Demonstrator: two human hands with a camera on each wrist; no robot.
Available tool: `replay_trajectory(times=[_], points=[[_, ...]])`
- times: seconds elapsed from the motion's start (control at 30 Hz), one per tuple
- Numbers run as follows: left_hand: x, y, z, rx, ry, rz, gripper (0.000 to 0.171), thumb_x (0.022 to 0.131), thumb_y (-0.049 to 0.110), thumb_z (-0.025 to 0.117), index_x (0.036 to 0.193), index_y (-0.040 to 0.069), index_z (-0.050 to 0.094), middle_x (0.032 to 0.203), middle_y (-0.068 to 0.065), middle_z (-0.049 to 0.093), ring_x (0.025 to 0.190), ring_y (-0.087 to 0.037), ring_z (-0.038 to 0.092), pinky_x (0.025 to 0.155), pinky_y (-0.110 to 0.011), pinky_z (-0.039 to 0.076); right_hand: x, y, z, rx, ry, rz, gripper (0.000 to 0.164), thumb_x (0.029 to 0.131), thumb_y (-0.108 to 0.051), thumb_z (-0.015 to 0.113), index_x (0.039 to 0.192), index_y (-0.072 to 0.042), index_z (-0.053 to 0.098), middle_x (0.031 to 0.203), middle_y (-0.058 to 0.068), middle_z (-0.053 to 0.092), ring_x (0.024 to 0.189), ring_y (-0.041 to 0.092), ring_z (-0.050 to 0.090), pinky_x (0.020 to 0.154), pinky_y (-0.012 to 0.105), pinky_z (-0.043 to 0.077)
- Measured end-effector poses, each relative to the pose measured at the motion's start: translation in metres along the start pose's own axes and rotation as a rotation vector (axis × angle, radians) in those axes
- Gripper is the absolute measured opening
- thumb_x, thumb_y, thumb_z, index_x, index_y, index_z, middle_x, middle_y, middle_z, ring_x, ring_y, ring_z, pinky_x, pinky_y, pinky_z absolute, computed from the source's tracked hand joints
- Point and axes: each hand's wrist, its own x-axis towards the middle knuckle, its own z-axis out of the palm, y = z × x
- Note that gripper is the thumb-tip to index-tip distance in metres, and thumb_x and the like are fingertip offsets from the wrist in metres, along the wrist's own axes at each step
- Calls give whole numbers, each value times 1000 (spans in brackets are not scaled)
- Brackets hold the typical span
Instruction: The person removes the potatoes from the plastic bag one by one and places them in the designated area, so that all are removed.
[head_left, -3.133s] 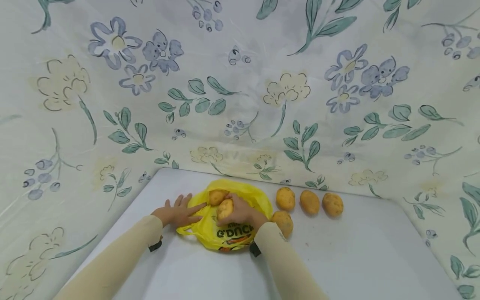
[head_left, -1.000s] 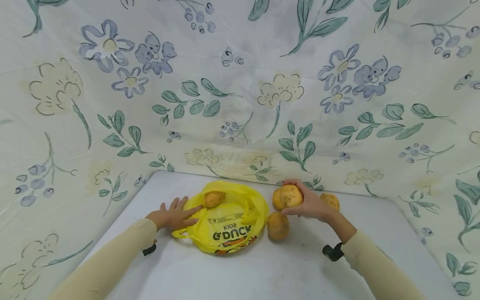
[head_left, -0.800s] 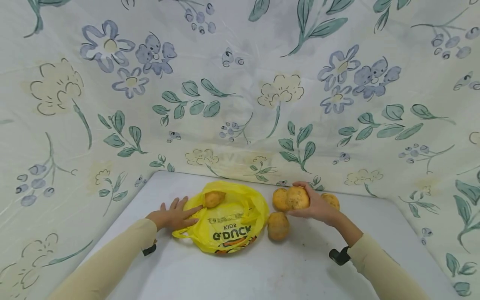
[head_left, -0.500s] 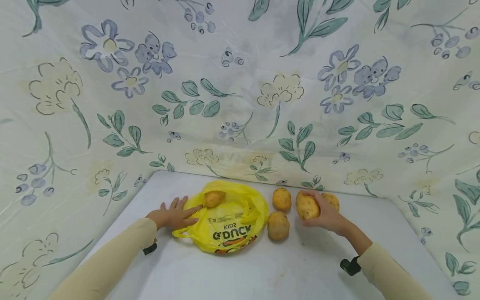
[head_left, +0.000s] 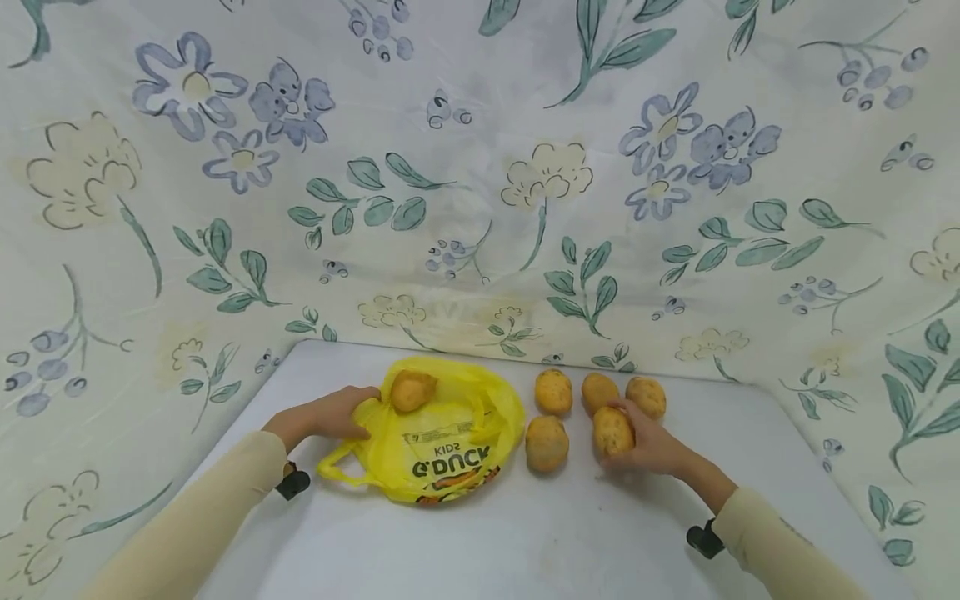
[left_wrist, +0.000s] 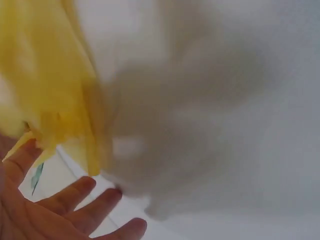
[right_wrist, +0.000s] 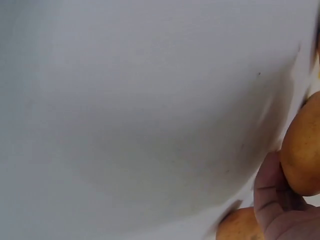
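Note:
My right hand (head_left: 651, 448) holds a potato (head_left: 613, 433) low over the white table, its fingers curled round the far side; the right wrist view shows the same potato (right_wrist: 305, 147) against the fingers. Just behind it lies another potato (head_left: 599, 390). At the left edge of a yellow plastic bag (head_left: 450, 433), my left hand (head_left: 333, 414) pinches the plastic. In the left wrist view the bag (left_wrist: 45, 65) hangs from thumb and forefinger, while the other fingers (left_wrist: 95, 210) stretch out. One potato (head_left: 412, 390) lies in the bag's mouth.
Beside the bag's right edge sit a back potato (head_left: 553, 392) and a nearer potato (head_left: 547, 444). Farther right lies another potato (head_left: 646, 397). The white table (head_left: 525, 542) ends at a flowered cloth backdrop (head_left: 480, 208).
My right hand has carried a potato from the bag to the right, then lowered it before the back row. My left hand has gone from lying spread on the bag's edge to pinching it.

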Motion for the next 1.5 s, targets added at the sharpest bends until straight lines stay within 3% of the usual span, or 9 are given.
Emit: replay_trajectory(times=[0.13, 0.23, 0.43, 0.63, 0.73, 0.9, 1.1, 1.3, 1.5], points=[[-7, -3, -10, -110, 16, -17, 71, 84, 27, 77, 141, 7, 40, 147, -33, 41, 132, -53, 42, 107, -65, 37, 0, 2, 4, 1, 10, -5, 102, 68, -35, 91, 148, -11, 31, 143, 18, 46, 124, 34, 50, 104, 61, 42], [-10, -4, -15, -177, 72, -13, 71, 89, 35, 72, 144, 7, 36, 151, -34, 34, 134, -55, 37, 106, -68, 36, -1, 4, 7, -8, 5, -31, 102, 67, -35, 92, 147, -10, 34, 143, 17, 46, 126, 34, 50, 105, 61, 42], [-3, 0, -7, -203, 182, 71, 84, 92, 41, 68, 156, 10, 22, 161, -24, 22, 142, -51, 29, 108, -70, 32, -6, 2, 9, -40, 22, -34, 101, 68, -35, 91, 148, -10, 35, 149, 22, 40, 134, 42, 43, 107, 64, 38], [3, 7, 19, -203, 78, 29, 99, 91, 50, 66, 160, 11, 7, 163, -24, 17, 146, -49, 23, 116, -66, 22, -20, -6, 8, -175, 97, -24, 105, 73, -55, 82, 152, -11, 28, 152, 28, 29, 137, 49, 35, 104, 69, 37], [4, 9, 25, -183, 30, 12, 106, 89, 53, 68, 159, 7, 3, 163, -25, 14, 148, -48, 18, 119, -63, 18, -26, -10, 4, -271, 208, -100, 101, 79, -59, 75, 152, -7, 27, 150, 28, 28, 134, 50, 37, 101, 70, 39], [11, 11, 21, -103, 63, 44, 108, 87, 53, 70, 158, 0, 8, 157, -29, 28, 145, -48, 26, 117, -64, 21, -23, -20, -1, -424, 330, -280, 90, 82, -54, 74, 149, -7, 35, 147, 27, 34, 122, 45, 49, 96, 67, 44], [23, 15, 15, 2, 26, -24, 115, 79, 65, 71, 158, 3, 13, 150, -28, 37, 136, -48, 37, 105, -74, 28, -17, -41, 7, -481, 292, -313, 93, 81, -59, 71, 152, -12, 34, 156, 25, 27, 132, 45, 45, 102, 69, 38], [33, 18, 13, 94, -18, -68, 112, 74, 69, 72, 156, 7, 27, 142, -25, 37, 127, -41, 38, 103, -67, 34, -2, -69, 19, -522, 233, -351, 98, 81, -65, 67, 158, -23, 22, 165, 18, 10, 147, 43, 26, 110, 71, 27], [35, 24, 16, 169, -38, -57, 103, 70, 69, 76, 150, 13, 42, 141, -22, 35, 125, -40, 34, 100, -63, 35, 15, -94, 29, -518, 153, -341, 103, 80, -73, 62, 159, -38, 5, 168, 5, -9, 150, 40, 22, 112, 70, 26]])
